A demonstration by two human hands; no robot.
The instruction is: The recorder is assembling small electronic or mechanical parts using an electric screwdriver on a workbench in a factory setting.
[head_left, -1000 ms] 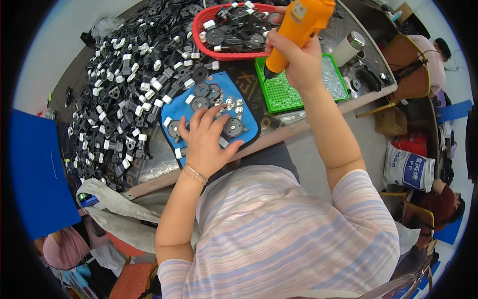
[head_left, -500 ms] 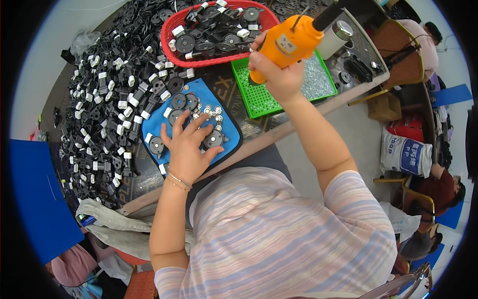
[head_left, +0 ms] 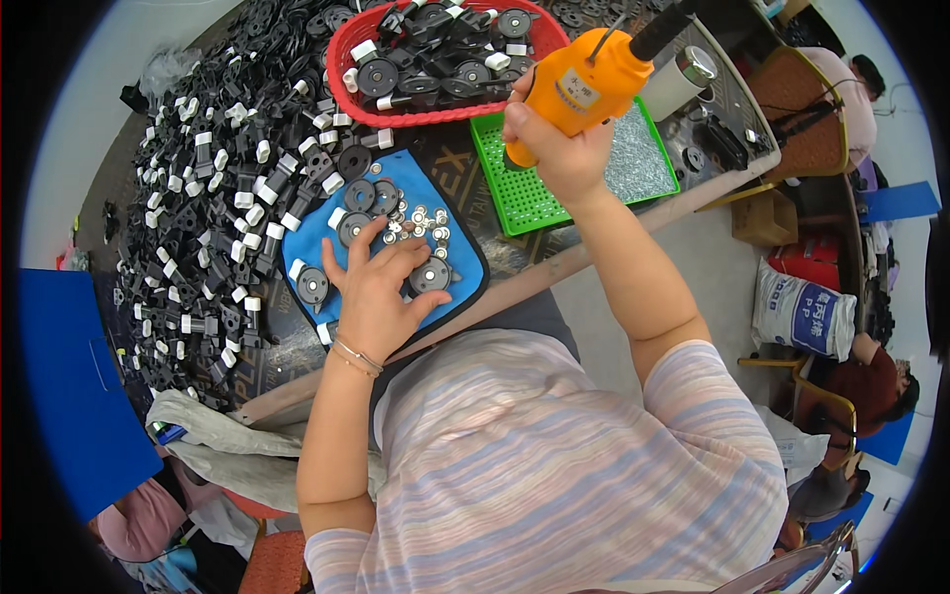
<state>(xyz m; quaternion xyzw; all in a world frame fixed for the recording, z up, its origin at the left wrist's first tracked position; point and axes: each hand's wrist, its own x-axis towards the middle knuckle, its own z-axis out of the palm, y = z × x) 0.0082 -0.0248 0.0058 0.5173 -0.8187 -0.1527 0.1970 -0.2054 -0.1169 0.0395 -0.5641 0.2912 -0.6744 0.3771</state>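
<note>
My left hand (head_left: 378, 287) lies flat with fingers spread on a blue mat (head_left: 465, 259), touching a black round part (head_left: 431, 275) and small silver washers (head_left: 421, 223). More black round parts (head_left: 358, 194) lie on the mat's far side. My right hand (head_left: 562, 158) is shut on an orange electric screwdriver (head_left: 584, 84), held over a green perforated tray (head_left: 524, 193) that carries a heap of small silver screws (head_left: 638, 163).
A red basket (head_left: 435, 114) of black parts stands behind the mat. A large pile of black and white parts (head_left: 218, 198) covers the table's left. A white cylinder (head_left: 678, 79) stands at the right. Another person (head_left: 871, 381) and a white sack (head_left: 802, 312) are at right.
The view shifted, so the table sits lower and left in frame. My right hand has tilted the screwdriver and brought it over the green tray. My left hand stays on the blue mat.
</note>
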